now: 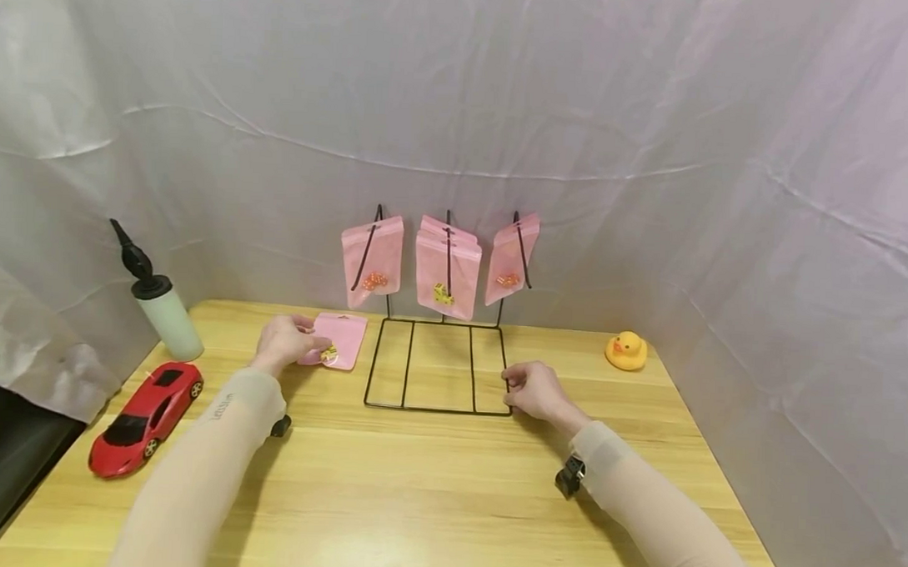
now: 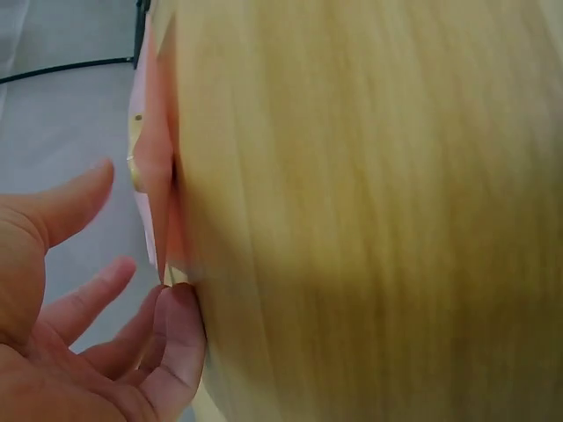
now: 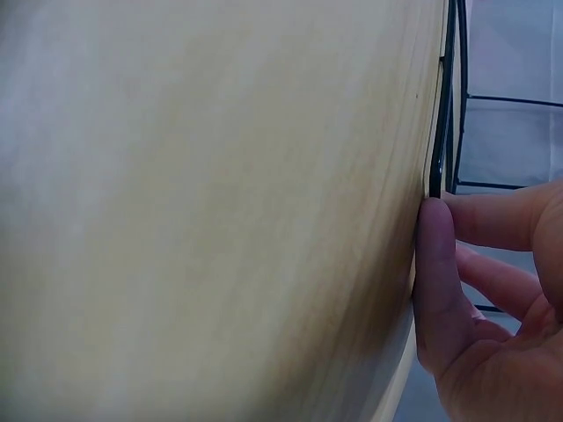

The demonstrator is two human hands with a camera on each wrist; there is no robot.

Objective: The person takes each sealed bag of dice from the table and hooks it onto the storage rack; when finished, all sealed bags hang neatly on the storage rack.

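Observation:
A flat pink zip pouch with yellow dice in it lies on the table, left of a black wire display rack. My left hand is at the pouch's left side. In the left wrist view its fingertips touch the pouch's edge, while the thumb stands apart. My right hand pinches the front right corner of the rack's base between thumb and finger. On the rack's hooks hang a left pouch and a right pouch with orange dice, and middle pouches, the front one with yellow dice.
At the left edge lies a red toy car, with a pale green hand pump leaning behind it. A yellow rubber duck sits at the back right. Grey cloth hangs behind the wooden table.

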